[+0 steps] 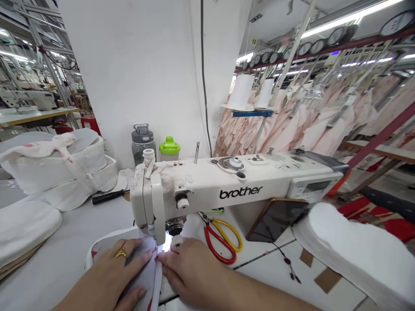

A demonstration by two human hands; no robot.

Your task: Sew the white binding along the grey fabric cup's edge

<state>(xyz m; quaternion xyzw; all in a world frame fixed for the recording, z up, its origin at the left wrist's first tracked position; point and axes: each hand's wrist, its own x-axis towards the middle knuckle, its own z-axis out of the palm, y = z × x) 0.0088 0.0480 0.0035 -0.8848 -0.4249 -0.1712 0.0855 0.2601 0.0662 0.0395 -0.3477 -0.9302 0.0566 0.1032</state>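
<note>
The fabric piece point(136, 263) is lying flat on the desk point(65, 242) under both hands, its far edge running up beneath the needle of the sewing machine point(227, 181). It is looking thin, light and limp, probably quick to slide or wrinkle on the smooth top, so it is likely best handled with flat fingers pressing near the seam line rather than by pinching.

The left hand point(113, 268) is lying open, palm down, fingers spread across the fabric, a ring showing on one finger. The right hand point(191, 272) is also lying open and flat, its fingertips point(162, 258) touching the fabric's right edge just in front of the needle. Neither hand is gripping anything.

Just beyond the right hand, scissors point(223, 242) are resting on the desk. Far to the left, stacked white padded pieces point(58, 168) are sitting.
</note>
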